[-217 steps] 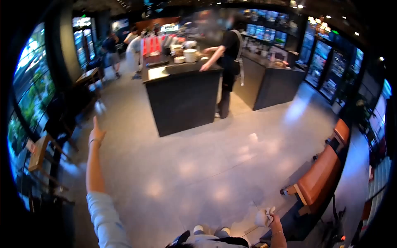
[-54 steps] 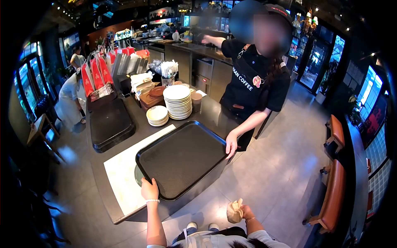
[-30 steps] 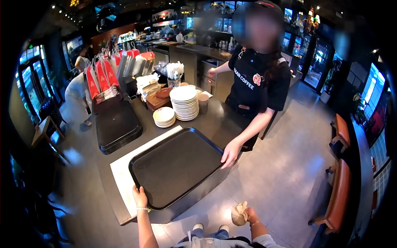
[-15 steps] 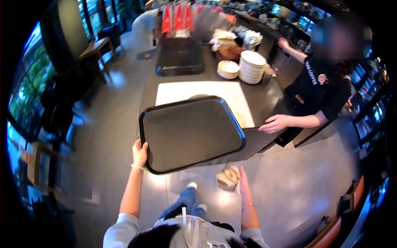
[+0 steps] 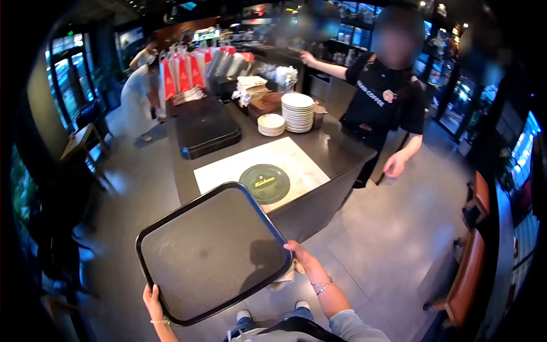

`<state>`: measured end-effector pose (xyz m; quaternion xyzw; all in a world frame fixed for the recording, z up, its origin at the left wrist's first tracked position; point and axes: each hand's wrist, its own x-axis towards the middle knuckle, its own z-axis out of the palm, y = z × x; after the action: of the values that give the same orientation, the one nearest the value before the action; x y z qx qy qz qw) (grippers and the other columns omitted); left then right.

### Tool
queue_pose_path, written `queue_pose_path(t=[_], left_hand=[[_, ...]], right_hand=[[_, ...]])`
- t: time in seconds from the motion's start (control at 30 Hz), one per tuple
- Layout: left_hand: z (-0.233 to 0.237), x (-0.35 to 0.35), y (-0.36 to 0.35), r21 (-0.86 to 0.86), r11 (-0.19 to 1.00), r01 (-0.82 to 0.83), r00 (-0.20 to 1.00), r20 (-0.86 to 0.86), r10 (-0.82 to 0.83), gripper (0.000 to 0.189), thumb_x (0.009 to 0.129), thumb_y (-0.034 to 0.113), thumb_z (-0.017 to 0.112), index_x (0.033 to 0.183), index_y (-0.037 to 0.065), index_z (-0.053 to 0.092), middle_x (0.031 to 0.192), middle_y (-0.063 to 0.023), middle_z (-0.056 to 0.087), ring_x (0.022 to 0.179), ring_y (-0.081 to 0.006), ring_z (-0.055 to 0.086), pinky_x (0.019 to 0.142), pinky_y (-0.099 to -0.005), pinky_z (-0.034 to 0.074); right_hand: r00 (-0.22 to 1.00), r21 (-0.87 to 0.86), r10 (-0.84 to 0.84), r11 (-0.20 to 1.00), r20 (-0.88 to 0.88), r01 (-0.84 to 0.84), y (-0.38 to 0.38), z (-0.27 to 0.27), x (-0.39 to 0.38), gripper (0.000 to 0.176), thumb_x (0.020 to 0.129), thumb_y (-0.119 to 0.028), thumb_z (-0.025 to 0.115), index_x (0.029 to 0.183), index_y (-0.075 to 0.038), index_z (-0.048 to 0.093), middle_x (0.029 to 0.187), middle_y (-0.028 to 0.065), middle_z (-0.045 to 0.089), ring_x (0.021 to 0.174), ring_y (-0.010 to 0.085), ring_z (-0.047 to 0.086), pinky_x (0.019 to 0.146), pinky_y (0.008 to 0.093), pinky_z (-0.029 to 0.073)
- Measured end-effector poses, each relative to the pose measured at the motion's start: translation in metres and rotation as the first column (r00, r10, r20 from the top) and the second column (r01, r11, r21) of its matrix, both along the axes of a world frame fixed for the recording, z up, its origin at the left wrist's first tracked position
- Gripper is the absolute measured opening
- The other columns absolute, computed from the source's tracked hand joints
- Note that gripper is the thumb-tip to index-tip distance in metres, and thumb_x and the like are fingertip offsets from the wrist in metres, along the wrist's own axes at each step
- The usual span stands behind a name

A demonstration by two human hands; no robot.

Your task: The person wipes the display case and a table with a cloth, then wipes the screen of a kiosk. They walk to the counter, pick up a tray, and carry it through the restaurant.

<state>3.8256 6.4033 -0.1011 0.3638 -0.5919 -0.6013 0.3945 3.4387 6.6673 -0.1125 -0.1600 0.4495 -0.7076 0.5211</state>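
A large black serving tray point(image 5: 211, 245) is held tilted in front of me, its inside facing up toward me and bare. My left hand point(image 5: 152, 302) is closed on its near left rim, thumb on top and the other fingers mostly hidden. On the right rim my right hand point(image 5: 301, 254) is closed, its thumb over the edge. A beige cloth point(image 5: 285, 278) shows under the tray by my right fingers; most of it is hidden. Beyond the tray's far rim lies a round dark green mat point(image 5: 264, 183) with yellow lettering, on a white sheet point(image 5: 307, 165).
On the dark counter point(image 5: 342, 149) stand a tall plate stack point(image 5: 297, 113), a shorter bowl stack point(image 5: 271, 125), stacked black trays point(image 5: 208, 128) and red-and-white paper bags point(image 5: 182, 77). A co-worker in a black shirt point(image 5: 380, 94) stands right of it. Brown seats point(image 5: 464, 279) are at right.
The tray has come down and left, nearer my body. My right hand, apart from it before with the cloth, now grips its right rim. The co-worker's near hand has drawn back from the counter.
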Motion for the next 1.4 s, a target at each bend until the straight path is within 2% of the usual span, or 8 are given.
queue_pose_path(t=[0.1,0.23,0.33,0.37,0.5,0.6,1.1,1.4], left_hand=[[0.009,0.017,-0.022,-0.001,1.0,0.028,0.998,0.049,-0.028,0.02,0.077,0.007,0.053,0.095,-0.001,0.051,0.089,-0.0036,0.055,0.077,-0.0097,0.048,0.073,-0.0218,0.038],[0.028,0.02,-0.032,-0.042,0.998,0.037,0.999,-0.019,-0.038,0.02,0.077,0.007,0.054,0.094,-0.001,0.052,0.088,-0.0032,0.055,0.077,-0.01,0.049,0.072,-0.0222,0.038],[0.031,0.02,-0.034,-0.053,0.996,0.067,0.998,-0.001,-0.067,0.02,0.076,0.007,0.055,0.095,-0.001,0.052,0.088,-0.0032,0.056,0.076,-0.0101,0.049,0.072,-0.0225,0.038],[0.028,0.02,-0.034,-0.041,0.996,0.082,0.997,0.008,-0.081,0.021,0.076,0.006,0.055,0.095,-0.002,0.052,0.087,-0.0033,0.056,0.075,-0.0102,0.049,0.071,-0.0225,0.038],[0.021,0.016,-0.03,-0.018,0.99,0.14,0.99,0.014,-0.14,0.021,0.076,0.005,0.054,0.095,-0.002,0.052,0.085,-0.0036,0.057,0.074,-0.0104,0.05,0.071,-0.0227,0.039],[0.011,0.007,-0.028,-0.038,0.987,0.154,0.988,0.015,-0.154,0.021,0.075,0.003,0.054,0.095,-0.003,0.052,0.086,-0.0043,0.057,0.074,-0.0106,0.051,0.07,-0.0229,0.039],[0.021,-0.027,-0.007,-0.025,0.981,0.192,0.981,-0.019,-0.192,0.018,0.074,0.004,0.054,0.091,-0.002,0.053,0.086,-0.0033,0.057,0.075,-0.0101,0.05,0.071,-0.0222,0.038],[0.02,-0.031,-0.004,-0.024,0.973,0.23,0.972,-0.044,-0.231,0.019,0.075,0.004,0.054,0.092,-0.003,0.052,0.085,-0.0038,0.057,0.074,-0.0102,0.05,0.07,-0.0222,0.039]], right_hand=[[1.0,-0.104,0.018,0.994,-0.013,-0.019,-0.012,0.022,0.032,0.029,0.07,-0.02,0.052,0.087,0.003,0.054,0.084,0.0078,0.058,0.075,0.014,0.054,0.071,0.0251,0.043],[1.0,-0.086,-0.014,0.996,0.016,0.016,-0.02,0.04,0.062,0.025,0.068,-0.011,0.048,0.086,0.004,0.054,0.079,0.0061,0.058,0.072,0.0122,0.054,0.069,0.0239,0.043],[0.999,-0.056,-0.033,0.998,0.04,0.035,-0.018,0.018,0.067,0.02,0.067,-0.009,0.048,0.082,0.003,0.055,0.076,0.0047,0.057,0.069,0.0109,0.053,0.067,0.0234,0.043],[0.999,-0.075,-0.02,0.997,0.031,0.022,-0.012,0.009,0.066,0.022,0.069,-0.01,0.049,0.085,0.003,0.055,0.082,0.0073,0.058,0.073,0.0128,0.055,0.069,0.0237,0.044],[0.99,0.18,-0.127,0.974,-0.061,0.136,0.002,0.035,0.08,0.025,0.073,-0.021,0.059,0.084,0.001,0.055,0.081,0.0044,0.057,0.073,0.0109,0.053,0.068,0.0222,0.043],[0.99,0.19,-0.099,0.975,-0.098,0.117,0.013,0.057,0.086,0.024,0.074,-0.02,0.058,0.085,0.001,0.055,0.082,0.0041,0.057,0.075,0.0109,0.053,0.069,0.0226,0.042],[0.989,0.126,-0.098,0.986,-0.11,0.111,0.051,0.042,0.069,0.025,0.075,-0.013,0.054,0.094,0.004,0.052,0.089,0.0067,0.057,0.08,0.0121,0.054,0.074,0.0255,0.043],[0.99,0.152,-0.131,0.979,-0.052,0.138,0.06,0.038,0.071,0.023,0.074,-0.014,0.056,0.088,0.003,0.053,0.084,0.0061,0.057,0.076,0.012,0.055,0.07,0.0248,0.044]])
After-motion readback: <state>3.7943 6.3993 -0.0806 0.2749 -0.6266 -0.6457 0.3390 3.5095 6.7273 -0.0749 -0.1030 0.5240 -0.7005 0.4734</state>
